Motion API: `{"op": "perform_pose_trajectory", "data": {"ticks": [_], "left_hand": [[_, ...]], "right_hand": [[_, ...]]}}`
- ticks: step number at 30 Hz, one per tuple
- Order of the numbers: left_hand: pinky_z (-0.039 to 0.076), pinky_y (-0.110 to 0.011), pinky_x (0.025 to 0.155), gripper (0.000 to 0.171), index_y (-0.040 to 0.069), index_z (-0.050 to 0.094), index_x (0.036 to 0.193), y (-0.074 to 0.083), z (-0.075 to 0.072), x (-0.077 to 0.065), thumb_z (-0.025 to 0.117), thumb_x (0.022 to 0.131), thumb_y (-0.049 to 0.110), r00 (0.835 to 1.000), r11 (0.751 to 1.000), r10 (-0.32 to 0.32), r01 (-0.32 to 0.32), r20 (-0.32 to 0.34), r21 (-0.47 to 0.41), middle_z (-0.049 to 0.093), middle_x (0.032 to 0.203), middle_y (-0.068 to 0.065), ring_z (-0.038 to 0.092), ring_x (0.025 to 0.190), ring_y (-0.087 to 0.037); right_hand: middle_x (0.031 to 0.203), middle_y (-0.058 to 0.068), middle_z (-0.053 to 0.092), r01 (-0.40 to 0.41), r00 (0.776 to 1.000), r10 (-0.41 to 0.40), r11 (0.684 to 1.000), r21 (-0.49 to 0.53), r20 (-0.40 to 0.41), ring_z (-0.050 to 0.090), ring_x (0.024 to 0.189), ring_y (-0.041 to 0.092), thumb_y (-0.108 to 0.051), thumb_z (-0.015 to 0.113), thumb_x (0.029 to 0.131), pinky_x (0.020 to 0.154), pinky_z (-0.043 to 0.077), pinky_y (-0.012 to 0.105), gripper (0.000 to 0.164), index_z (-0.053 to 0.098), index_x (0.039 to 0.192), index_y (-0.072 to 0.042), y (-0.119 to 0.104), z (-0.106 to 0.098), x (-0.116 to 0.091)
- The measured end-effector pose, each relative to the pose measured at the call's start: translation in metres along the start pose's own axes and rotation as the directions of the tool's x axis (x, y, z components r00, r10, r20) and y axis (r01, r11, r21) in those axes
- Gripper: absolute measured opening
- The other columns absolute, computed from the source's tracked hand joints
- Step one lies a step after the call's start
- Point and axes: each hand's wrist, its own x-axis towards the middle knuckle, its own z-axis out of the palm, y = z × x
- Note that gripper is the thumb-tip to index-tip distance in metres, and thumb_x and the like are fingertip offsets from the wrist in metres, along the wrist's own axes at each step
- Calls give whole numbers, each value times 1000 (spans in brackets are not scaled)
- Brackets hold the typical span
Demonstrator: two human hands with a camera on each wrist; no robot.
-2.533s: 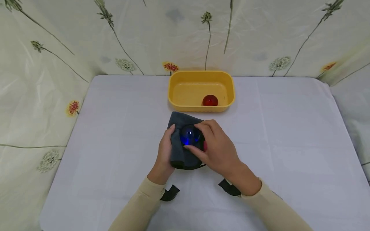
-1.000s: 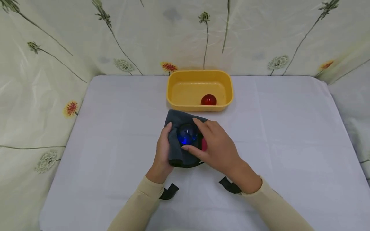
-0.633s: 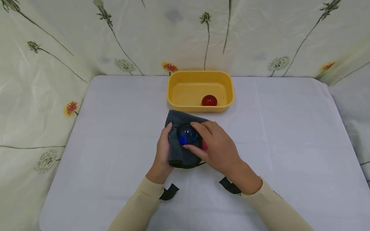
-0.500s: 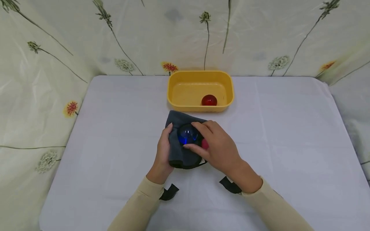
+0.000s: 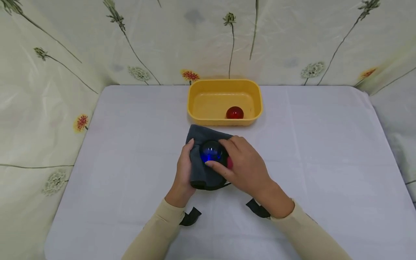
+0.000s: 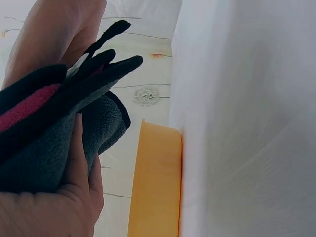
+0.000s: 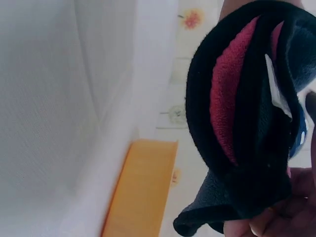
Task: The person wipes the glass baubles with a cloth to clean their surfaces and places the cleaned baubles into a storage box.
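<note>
A dark grey-blue cloth (image 5: 203, 135) with black edging is held folded over the table, below the yellow tub in the head view. My left hand (image 5: 183, 171) grips its left side, thumb on top and fingers underneath. On the cloth sits a shiny, see-through blue ball (image 5: 211, 151). My right hand (image 5: 248, 168) holds the ball at its right side, thumb at the lower edge and index finger at the upper edge. Both wrist views show folded layers, with pink lining (image 7: 229, 89) and a white tag (image 7: 276, 89). Right fingertips (image 7: 279, 224) also touch the cloth from beneath.
Just beyond the hands stands a yellow tub (image 5: 224, 122) at the back of the white-covered table (image 5: 325, 162). A red ball (image 5: 235, 112) lies in its front right part. Flowered sheeting (image 5: 276, 39) hangs behind and at the sides.
The right index finger and thumb have shifted slightly back and forth over the blue ball. The cloth has moved a little with them; the left hand keeps its grip. Tub and red ball stay put.
</note>
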Motion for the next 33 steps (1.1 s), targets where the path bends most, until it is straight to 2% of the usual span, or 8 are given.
{"op": "perform_pose_trajectory", "data": {"ticks": [3,5,9,15,24,28,31,33], "left_hand": [[43,-34,103,59,16,34,156,1,-1,1,32,108,51,1000,1000,9,-9,3,-7,47,140,-4,47,122,-18],[42,-35,105,58,16,35,155,0,-1,1,32,108,50,1000,1000,10,-10,5,-11,48,139,-3,48,122,-17],[43,-35,104,58,15,36,154,0,0,1,32,108,51,1000,1000,6,-6,11,1,49,135,-3,49,118,-15],[49,-30,93,58,15,37,152,0,1,1,33,108,51,1000,1000,-12,12,1,3,50,132,-4,52,113,-16],[49,-30,93,58,14,36,154,0,4,1,34,108,50,1000,1000,-16,16,-15,11,50,134,-5,53,113,-17],[48,-30,96,60,16,34,156,1,3,1,33,108,51,1000,1000,-2,2,-17,19,48,139,-6,50,118,-18],[46,-32,100,60,16,33,157,2,3,1,33,108,51,1000,1000,12,-12,-12,15,46,143,-6,48,122,-18],[45,-32,101,59,16,34,157,3,3,1,33,108,50,1000,1000,15,-15,-12,10,47,142,-5,48,122,-18]], "right_hand": [[116,18,64,19,1000,-19,1000,-6,25,62,104,31,-45,87,85,93,55,43,84,53,146,1,-1,-1,0],[119,19,63,33,999,-32,999,-15,34,63,108,33,-42,89,84,96,54,44,86,51,148,-1,-2,-2,1],[120,20,64,35,999,-34,999,-20,29,64,110,33,-40,90,83,98,54,44,76,58,139,0,-2,-4,2],[114,18,66,31,999,-31,1000,-3,14,66,104,31,-43,90,82,92,57,42,74,62,133,3,0,-5,2],[98,12,65,-49,999,50,997,57,-12,61,90,25,-47,83,88,80,58,38,58,70,112,4,2,-4,4],[110,14,67,-71,997,69,995,74,23,63,102,28,-40,89,84,87,58,41,67,65,130,3,1,-5,2],[124,16,65,-52,997,48,995,84,57,61,114,29,-36,91,82,96,55,44,83,52,148,-1,0,-7,1],[128,17,63,-33,997,27,996,86,71,60,118,30,-34,91,83,101,53,44,87,47,152,-3,0,-9,1]]}}
